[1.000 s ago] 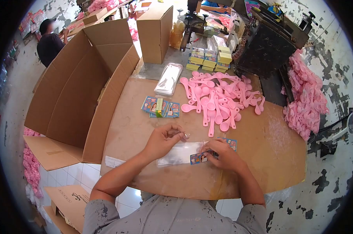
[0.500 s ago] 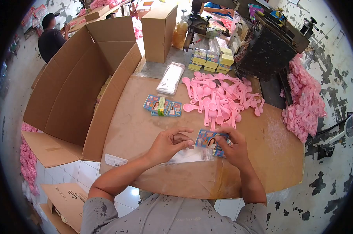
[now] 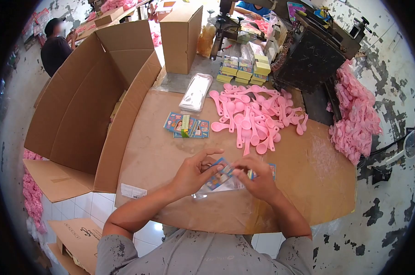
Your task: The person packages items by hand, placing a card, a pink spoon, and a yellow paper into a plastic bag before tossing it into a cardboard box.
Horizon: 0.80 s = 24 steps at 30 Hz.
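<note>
Blue card (image 3: pixel 221 177): shifted leftward since half a second ago, now slanted between both hands, above clear plastic (image 3: pixel 235 184).
Left hand (image 3: pixel 193 174): fingers clamped on the card's left side.
Right hand (image 3: pixel 258 177): fingers at the card's right edge, blurred; cannot tell whether gripping.
Pink spoons (image 3: pixel 247 124): heaped on the tabletop (image 3: pixel 317 183), beyond both hands.
Banded cards (image 3: pixel 174 123): left of the spoons.

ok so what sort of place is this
Likely a small packing workshop: there's a heap of pink spoons, stacks of printed cards and a large open cardboard box around the work table.
</note>
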Tool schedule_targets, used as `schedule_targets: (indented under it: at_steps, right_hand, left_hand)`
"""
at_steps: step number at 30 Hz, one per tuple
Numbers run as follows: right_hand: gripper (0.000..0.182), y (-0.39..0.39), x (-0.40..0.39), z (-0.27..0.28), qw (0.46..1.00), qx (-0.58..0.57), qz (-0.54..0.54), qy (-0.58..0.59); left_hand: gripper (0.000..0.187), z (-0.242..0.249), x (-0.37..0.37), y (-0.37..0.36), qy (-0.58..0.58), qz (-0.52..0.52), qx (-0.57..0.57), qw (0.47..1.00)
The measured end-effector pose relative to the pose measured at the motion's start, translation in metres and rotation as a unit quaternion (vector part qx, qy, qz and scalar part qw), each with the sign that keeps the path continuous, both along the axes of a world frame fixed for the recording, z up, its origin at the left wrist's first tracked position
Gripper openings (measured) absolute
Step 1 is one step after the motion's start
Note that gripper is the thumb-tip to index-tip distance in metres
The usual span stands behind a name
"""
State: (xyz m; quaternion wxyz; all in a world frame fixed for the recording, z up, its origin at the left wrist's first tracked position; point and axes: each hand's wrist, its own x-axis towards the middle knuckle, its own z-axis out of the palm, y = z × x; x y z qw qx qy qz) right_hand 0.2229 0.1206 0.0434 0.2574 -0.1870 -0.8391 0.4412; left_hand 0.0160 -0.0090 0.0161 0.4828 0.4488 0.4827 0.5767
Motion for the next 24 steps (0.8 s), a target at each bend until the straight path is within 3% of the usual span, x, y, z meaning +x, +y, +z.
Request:
schedule_targets:
  at_steps: [2, 5, 7, 10, 13, 16, 19, 21, 24]
  right_hand:
    - [0.012, 0.0, -0.004, 0.01, 0.994, 0.068, 0.085, -0.014]
    - [0.016, 0.036, 0.007, 0.003, 0.997, 0.056, -0.045, -0.008]
    - [0.02, 0.063, 0.016, -0.001, 0.941, 0.159, -0.281, -0.102]
    - [0.026, 0.079, 0.03, 0.003, 0.921, 0.023, -0.335, -0.199]
    - [0.025, 0.094, 0.041, -0.031, 0.956, -0.05, -0.286, -0.05]
    - [0.023, 0.09, 0.045, -0.006, 0.943, 0.032, -0.324, -0.067]
    - [0.018, 0.075, 0.044, 0.021, 0.939, 0.185, -0.288, 0.018]
    - [0.017, 0.062, 0.041, 0.018, 0.971, 0.059, -0.22, 0.075]
    - [0.016, 0.04, 0.032, 0.018, 0.974, -0.107, -0.144, 0.136]
  left_hand:
    - [0.042, 0.003, 0.0, -0.001, 0.015, 0.001, -0.022, 1.0]
    - [0.038, -0.005, 0.001, 0.002, 0.011, 0.007, -0.029, 1.0]
    - [0.037, -0.008, -0.002, 0.002, -0.02, 0.009, -0.035, 0.999]
    - [0.036, -0.009, -0.006, 0.006, -0.067, 0.009, -0.04, 0.997]
    - [0.036, -0.012, -0.007, 0.007, -0.077, -0.011, -0.059, 0.995]
    - [0.035, -0.003, -0.008, 0.005, -0.094, -0.023, -0.08, 0.992]
    - [0.035, 0.006, -0.008, 0.003, -0.114, -0.019, -0.08, 0.99]
    - [0.035, 0.005, -0.007, 0.002, -0.123, -0.019, -0.071, 0.99]
    - [0.035, -0.001, -0.006, 0.003, -0.124, -0.027, -0.06, 0.99]
